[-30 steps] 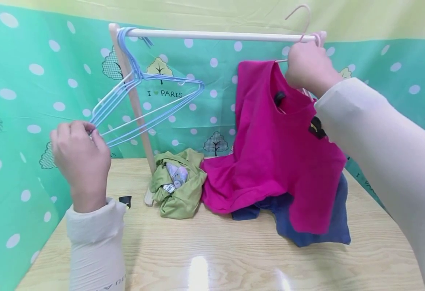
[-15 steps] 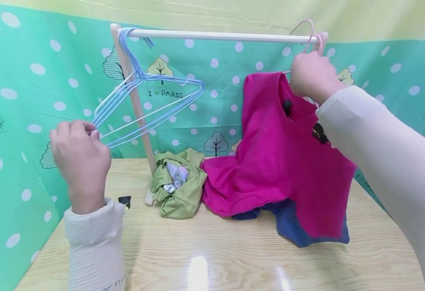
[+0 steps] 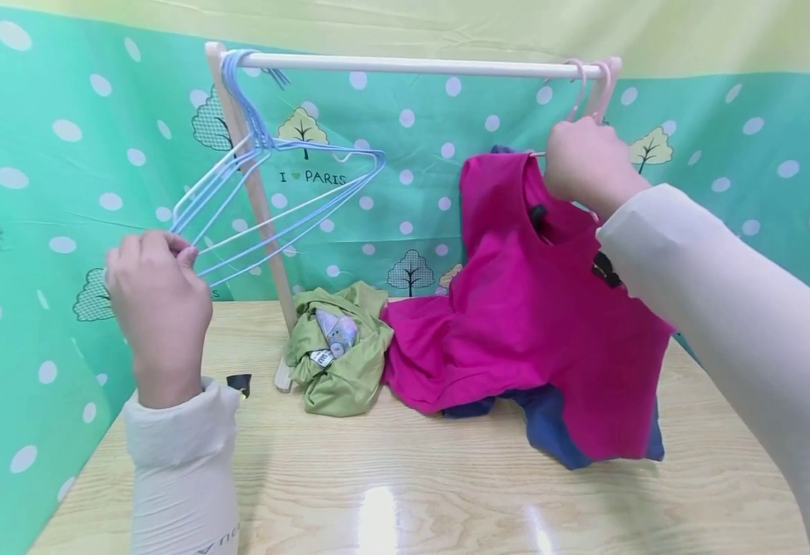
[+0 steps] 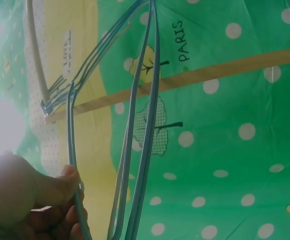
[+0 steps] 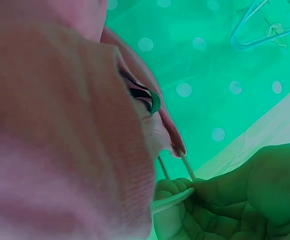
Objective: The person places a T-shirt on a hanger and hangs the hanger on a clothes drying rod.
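In the head view my left hand (image 3: 159, 304) pinches the near ends of several blue wire hangers (image 3: 263, 142), which hang by their hooks at the rack's left end. The left wrist view shows my thumb against one hanger wire (image 4: 70, 135). My right hand (image 3: 593, 163) grips a pink hanger (image 3: 580, 91) below its hook, which is at the rack's white bar (image 3: 405, 65). A magenta T-shirt (image 3: 515, 324) hangs on this hanger, its lower left part lying on the table. In the right wrist view the pink hanger wire (image 5: 172, 201) lies between thumb and fingers.
A crumpled green garment (image 3: 342, 385) lies on the table (image 3: 391, 478) by the rack's left post (image 3: 266, 208). Blue cloth (image 3: 550, 424) shows behind the shirt. Another pink hanger hook (image 3: 607, 81) hangs at the bar's right end. A small black object (image 3: 240, 383) lies at left.
My right hand has lowered the pink hanger and shirt, bringing the hook from above the bar down to it. The left hand stays at the blue hangers, with a slight shift.
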Demonstrator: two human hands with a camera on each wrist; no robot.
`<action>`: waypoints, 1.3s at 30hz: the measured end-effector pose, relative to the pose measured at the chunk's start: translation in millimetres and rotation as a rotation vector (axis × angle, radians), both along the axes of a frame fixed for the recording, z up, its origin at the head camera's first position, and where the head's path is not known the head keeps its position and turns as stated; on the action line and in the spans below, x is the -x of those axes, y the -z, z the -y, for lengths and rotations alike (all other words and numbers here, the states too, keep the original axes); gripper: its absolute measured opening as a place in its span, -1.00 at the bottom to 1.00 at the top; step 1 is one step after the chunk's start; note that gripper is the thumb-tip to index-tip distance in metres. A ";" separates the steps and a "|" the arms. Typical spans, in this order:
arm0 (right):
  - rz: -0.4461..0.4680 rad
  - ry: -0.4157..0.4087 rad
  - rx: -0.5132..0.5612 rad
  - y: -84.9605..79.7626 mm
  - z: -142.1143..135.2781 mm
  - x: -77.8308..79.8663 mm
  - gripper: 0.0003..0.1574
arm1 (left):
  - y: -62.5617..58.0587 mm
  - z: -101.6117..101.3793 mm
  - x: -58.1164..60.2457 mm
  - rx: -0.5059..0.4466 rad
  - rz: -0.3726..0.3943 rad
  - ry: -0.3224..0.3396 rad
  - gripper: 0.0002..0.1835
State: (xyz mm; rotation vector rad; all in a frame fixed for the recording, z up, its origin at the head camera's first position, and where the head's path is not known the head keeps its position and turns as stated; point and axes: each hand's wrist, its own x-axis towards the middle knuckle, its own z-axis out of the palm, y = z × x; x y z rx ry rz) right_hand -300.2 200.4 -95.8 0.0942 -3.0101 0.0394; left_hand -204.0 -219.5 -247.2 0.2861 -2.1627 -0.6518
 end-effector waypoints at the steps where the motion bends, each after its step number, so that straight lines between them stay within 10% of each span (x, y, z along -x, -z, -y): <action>1: -0.008 -0.003 -0.003 0.7 0.2 -0.6 -0.73 | -0.1 0.0 0.0 0.002 0.008 0.000 -0.74; 17: -0.124 0.026 -0.152 6.5 24.1 -5.1 -0.74 | 3.2 2.0 1.1 0.063 -0.062 0.092 -0.80; 39: -0.027 -0.063 0.213 84.2 104.7 0.6 -0.64 | -1.5 -8.9 -4.5 -0.045 -0.168 0.140 -0.80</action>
